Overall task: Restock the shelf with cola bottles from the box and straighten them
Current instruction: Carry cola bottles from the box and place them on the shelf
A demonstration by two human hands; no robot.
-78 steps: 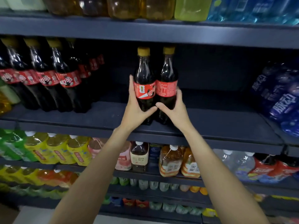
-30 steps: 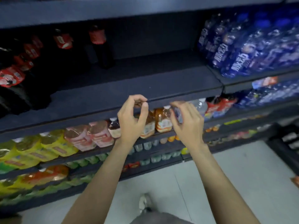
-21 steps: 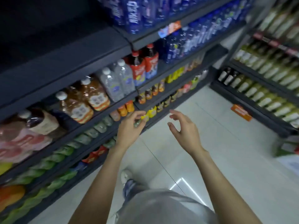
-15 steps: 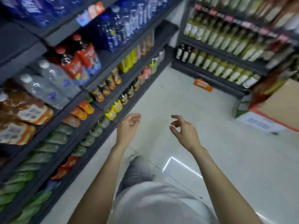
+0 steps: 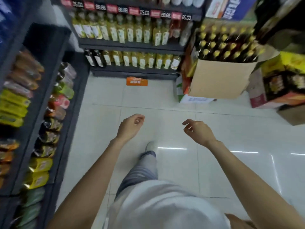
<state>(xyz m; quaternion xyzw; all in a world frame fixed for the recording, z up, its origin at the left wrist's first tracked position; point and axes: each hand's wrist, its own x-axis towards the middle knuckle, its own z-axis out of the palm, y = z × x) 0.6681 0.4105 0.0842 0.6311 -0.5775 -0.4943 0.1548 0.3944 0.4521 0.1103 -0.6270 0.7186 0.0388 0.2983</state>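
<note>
An open cardboard box (image 5: 219, 78) stands at the upper right, packed with several dark cola bottles with yellow caps (image 5: 227, 47). My left hand (image 5: 130, 127) hangs over the pale tiled floor with fingers loosely curled and nothing in it. My right hand (image 5: 198, 131) is beside it, about a hand's width to the right, also loosely curled and holding nothing. Both hands are well short of the box. The cola shelf is out of view.
A dark shelf unit (image 5: 54, 90) with bagged and bottled drinks runs down the left. Another shelf (image 5: 132, 45) of yellow bottles faces me across the aisle. An orange sign (image 5: 137, 81) lies at its foot. More printed cartons (image 5: 280, 83) stand at the right. My leg and shoe (image 5: 150, 146) are below.
Both hands let go of the two cola bottles on the shelf and dropped. My view swung right and down, from the shelf to the aisle floor and the box.
</note>
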